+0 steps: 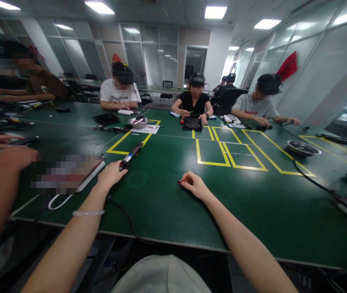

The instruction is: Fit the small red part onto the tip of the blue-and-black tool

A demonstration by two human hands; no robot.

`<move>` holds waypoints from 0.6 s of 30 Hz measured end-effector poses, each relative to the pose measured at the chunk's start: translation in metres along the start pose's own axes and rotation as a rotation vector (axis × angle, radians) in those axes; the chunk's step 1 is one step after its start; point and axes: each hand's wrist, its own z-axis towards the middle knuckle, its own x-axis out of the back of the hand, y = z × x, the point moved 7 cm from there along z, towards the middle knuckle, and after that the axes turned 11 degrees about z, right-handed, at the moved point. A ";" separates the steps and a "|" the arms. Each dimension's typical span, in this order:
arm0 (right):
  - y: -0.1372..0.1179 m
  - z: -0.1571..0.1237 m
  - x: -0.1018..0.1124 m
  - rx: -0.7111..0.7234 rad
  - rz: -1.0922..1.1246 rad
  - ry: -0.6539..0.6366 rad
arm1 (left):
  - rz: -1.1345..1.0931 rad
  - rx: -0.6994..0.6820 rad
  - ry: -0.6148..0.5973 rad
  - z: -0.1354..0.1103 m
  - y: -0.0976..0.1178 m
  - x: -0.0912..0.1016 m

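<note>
My left hand (112,173) rests on the green table, its fingers closed around the near end of a black stick-shaped tool (134,152) with a blue and silver label. The tool's far end points away and to the right. A black cable (127,215) runs from near my left wrist over the table's front edge. Farther right, my right hand (193,184) pinches a small red piece (180,182) between thumb and fingers, low over the tabletop. What kind of piece it is cannot be made out.
Left of my left hand lies a white-edged flat object (90,177) with a white loop, partly blurred. A neighbour's hand (14,156) is farther left. Yellow tape outlines (214,163) mark the green table (161,211). A metal bowl (137,123) and a round speaker-like part (304,148) stand farther off. Several people sit opposite.
</note>
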 end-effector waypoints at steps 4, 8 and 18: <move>0.002 0.000 0.000 -0.006 -0.007 0.010 | -0.027 0.018 -0.014 0.003 -0.003 0.000; 0.002 -0.001 -0.001 -0.002 -0.023 0.001 | -0.041 0.035 0.032 -0.004 0.010 0.009; -0.004 -0.001 -0.002 0.051 -0.107 -0.005 | 0.009 -0.124 0.056 -0.036 0.081 0.027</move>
